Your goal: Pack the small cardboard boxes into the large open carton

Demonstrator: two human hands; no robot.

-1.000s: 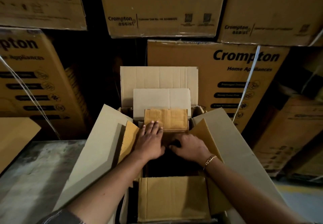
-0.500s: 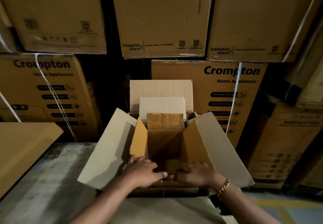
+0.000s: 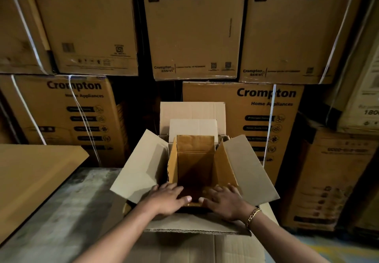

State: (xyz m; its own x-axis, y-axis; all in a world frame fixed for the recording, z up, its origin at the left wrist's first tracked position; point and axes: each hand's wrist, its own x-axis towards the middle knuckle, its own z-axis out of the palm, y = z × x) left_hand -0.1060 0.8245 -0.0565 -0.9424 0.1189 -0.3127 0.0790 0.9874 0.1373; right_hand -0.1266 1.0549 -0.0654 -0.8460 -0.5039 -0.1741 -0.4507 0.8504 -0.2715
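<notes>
The large open carton [image 3: 143,166] stands in front of me with its grey flaps spread left, right, far and near. Inside it sits a small brown cardboard box [image 3: 194,164], open at the top, with its side flaps standing up and a dark inside. My left hand [image 3: 168,199] and my right hand [image 3: 225,201] lie side by side on the near edge of this small box. Their fingers are spread fairly straight and the thumbs point toward each other. The near flap under my hands is mostly hidden.
A wall of stacked Crompton cartons [image 3: 266,119] rises right behind the carton and on both sides, some bound with white straps. A flat brown cardboard sheet [image 3: 30,176] lies at the left. The carton rests on a grey surface [image 3: 71,211].
Both hands have drawn back from the far flap of the small box to its near edge. The near flap, seen standing earlier, now lies under my hands. My view has risen.
</notes>
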